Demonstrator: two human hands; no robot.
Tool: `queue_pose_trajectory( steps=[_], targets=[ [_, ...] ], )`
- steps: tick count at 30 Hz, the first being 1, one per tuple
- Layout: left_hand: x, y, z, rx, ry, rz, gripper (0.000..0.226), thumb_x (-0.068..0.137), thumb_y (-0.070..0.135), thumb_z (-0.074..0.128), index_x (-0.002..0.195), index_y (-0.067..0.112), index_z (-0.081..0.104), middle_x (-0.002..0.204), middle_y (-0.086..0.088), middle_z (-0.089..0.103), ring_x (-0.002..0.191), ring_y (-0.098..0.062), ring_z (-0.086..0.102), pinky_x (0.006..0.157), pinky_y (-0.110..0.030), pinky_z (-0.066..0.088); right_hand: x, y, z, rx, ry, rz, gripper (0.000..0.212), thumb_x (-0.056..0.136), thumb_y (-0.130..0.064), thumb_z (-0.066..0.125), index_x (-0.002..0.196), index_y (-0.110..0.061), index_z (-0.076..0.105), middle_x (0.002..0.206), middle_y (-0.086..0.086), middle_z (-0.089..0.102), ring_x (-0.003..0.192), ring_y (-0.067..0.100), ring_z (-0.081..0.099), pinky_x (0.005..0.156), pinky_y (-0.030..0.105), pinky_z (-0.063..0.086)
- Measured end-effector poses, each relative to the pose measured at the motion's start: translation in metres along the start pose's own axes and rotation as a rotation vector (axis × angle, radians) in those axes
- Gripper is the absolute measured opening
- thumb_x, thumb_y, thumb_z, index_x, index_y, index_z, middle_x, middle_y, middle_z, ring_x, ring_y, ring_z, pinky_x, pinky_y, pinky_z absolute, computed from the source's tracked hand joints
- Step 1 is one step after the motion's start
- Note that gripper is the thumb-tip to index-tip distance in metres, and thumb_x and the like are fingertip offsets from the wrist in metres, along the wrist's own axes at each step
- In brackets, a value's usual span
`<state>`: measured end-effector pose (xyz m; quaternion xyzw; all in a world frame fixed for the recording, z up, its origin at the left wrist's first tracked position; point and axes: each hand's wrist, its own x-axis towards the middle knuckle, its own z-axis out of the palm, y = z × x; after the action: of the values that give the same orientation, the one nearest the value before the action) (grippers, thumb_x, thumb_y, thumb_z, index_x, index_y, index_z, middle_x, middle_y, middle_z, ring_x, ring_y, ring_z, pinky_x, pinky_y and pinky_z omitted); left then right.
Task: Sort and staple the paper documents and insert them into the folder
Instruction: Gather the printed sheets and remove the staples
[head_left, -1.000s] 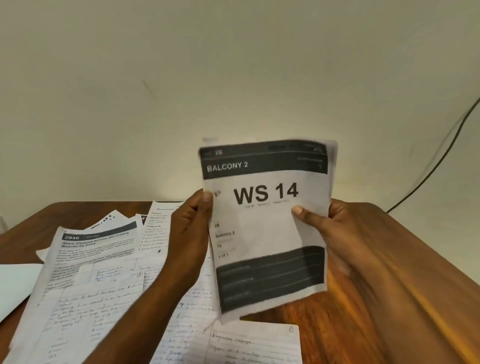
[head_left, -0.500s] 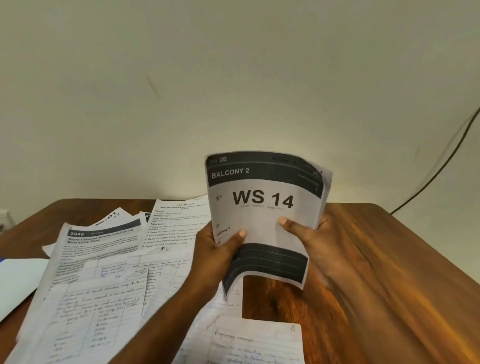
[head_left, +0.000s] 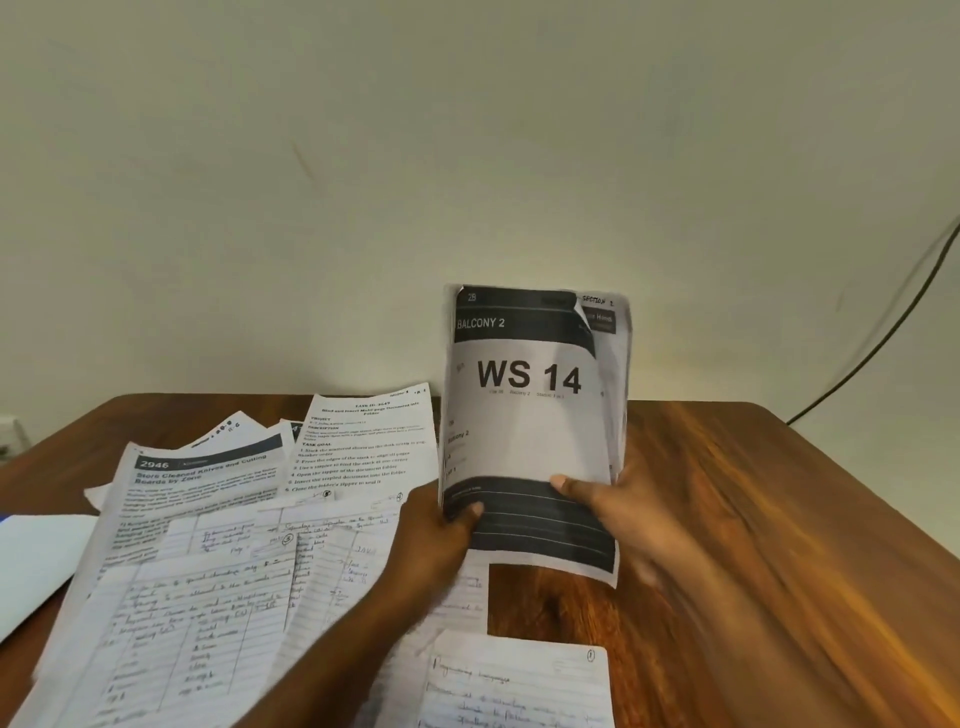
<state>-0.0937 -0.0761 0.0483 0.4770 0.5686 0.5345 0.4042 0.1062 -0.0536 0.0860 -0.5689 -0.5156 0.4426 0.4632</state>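
Head view: two hands, left (head_left: 441, 525) and right (head_left: 618, 506), grip one upright paper bundle (head_left: 524, 426).

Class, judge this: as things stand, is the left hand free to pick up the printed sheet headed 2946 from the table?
Probably not yet. The left hand grips the WS 14 sheets together with the right hand. The 2946 sheet lies uncovered nearby, so letting go first would leave the way free.

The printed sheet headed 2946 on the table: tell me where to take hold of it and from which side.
Take the 2946 sheet by its far-left corner, coming from the left. That end lies bare, while handwritten pages overlap its lower part and another printed sheet sits at its right, so pinching there likely lifts it alone.
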Motion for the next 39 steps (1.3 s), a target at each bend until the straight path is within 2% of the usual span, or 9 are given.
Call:
queue_pose_trajectory(
  steps=[3,11,16,19,24,30,33,36,39],
  targets=[
    [0.004,0.003,0.0,0.09,0.026,0.032,0.045,0.097,0.031,0.072,0.138,0.021,0.053,0.129,-0.001,0.065,0.118,-0.023,0.066,0.105,-0.047,0.056,0.001,-0.004,-0.004,0.057,-0.009,-0.031,0.062,0.078,-0.03,0.089,0.126,-0.019,0.052,0.117,0.006,0.067,0.111,0.027,0.065,0.095,0.045,0.059],
    [-0.005,-0.002,0.001,0.282,-0.039,-0.012,0.043,0.1,0.028,0.067,0.14,0.017,0.056,0.132,-0.001,0.065,0.122,-0.022,0.065,0.103,-0.037,0.053,0.012,0.016,0.005,0.016,0.026,0.018,0.07,0.08,-0.028,0.089,0.133,-0.019,0.045,0.127,0.007,0.062,0.122,0.031,0.06,0.106,0.054,0.053],
    [0.001,0.002,-0.001,0.258,-0.008,0.011,0.028,0.1,0.024,0.068,0.124,0.025,0.053,0.114,0.006,0.059,0.105,-0.011,0.057,0.096,-0.031,0.052,0.021,0.018,-0.004,0.099,-0.005,0.003,0.067,0.079,-0.025,0.09,0.131,-0.018,0.05,0.121,0.008,0.068,0.114,0.028,0.066,0.101,0.052,0.056],
    [-0.001,-0.002,-0.002,0.334,-0.056,-0.009,0.033,0.099,0.022,0.07,0.13,0.019,0.058,0.123,0.002,0.065,0.112,-0.016,0.063,0.101,-0.034,0.052,0.023,0.025,0.0,0.027,-0.003,0.037,0.074,0.077,-0.029,0.091,0.136,-0.018,0.048,0.127,0.007,0.065,0.118,0.029,0.063,0.104,0.052,0.055],
    [0.0,0.004,-0.006,0.381,-0.074,-0.015,0.044,0.098,0.021,0.072,0.139,0.016,0.058,0.13,-0.001,0.067,0.124,-0.026,0.064,0.107,-0.041,0.054,0.023,0.026,-0.002,-0.03,-0.033,0.056,0.063,0.079,-0.024,0.09,0.128,-0.013,0.052,0.123,0.006,0.066,0.118,0.029,0.063,0.105,0.047,0.054],
    [0.01,0.031,-0.028,0.588,-0.155,0.063,0.038,0.1,0.013,0.068,0.136,0.014,0.058,0.127,-0.002,0.064,0.121,-0.027,0.064,0.099,-0.031,0.052,0.004,-0.022,-0.033,0.233,0.018,-0.146,0.043,0.08,-0.012,0.085,0.12,-0.007,0.07,0.113,0.009,0.079,0.104,0.03,0.075,0.095,0.053,0.06],
    [0.013,0.049,-0.046,0.698,-0.174,0.154,0.028,0.1,0.011,0.067,0.128,0.015,0.065,0.119,-0.002,0.068,0.095,-0.016,0.064,0.075,-0.018,0.048,-0.004,-0.041,-0.057,0.408,0.121,-0.259,0.042,0.076,-0.002,0.084,0.116,-0.007,0.072,0.109,0.013,0.079,0.097,0.031,0.078,0.08,0.044,0.065],
    [0.014,0.062,-0.059,0.754,-0.176,0.188,0.028,0.099,0.014,0.07,0.126,0.017,0.069,0.115,-0.005,0.072,0.085,-0.014,0.065,0.066,-0.014,0.046,-0.007,-0.05,-0.072,0.355,0.134,-0.323,0.042,0.068,0.001,0.088,0.108,-0.006,0.076,0.106,0.018,0.078,0.097,0.037,0.076,0.086,0.045,0.062],
    [0.01,0.072,-0.067,0.796,-0.19,0.205,0.033,0.098,0.015,0.07,0.13,0.018,0.066,0.12,-0.005,0.071,0.09,-0.015,0.063,0.065,-0.012,0.043,-0.003,-0.049,-0.086,0.221,0.122,-0.34,0.034,0.069,-0.003,0.089,0.102,-0.005,0.078,0.099,0.02,0.078,0.087,0.032,0.075,0.073,0.035,0.063]
  ],
)
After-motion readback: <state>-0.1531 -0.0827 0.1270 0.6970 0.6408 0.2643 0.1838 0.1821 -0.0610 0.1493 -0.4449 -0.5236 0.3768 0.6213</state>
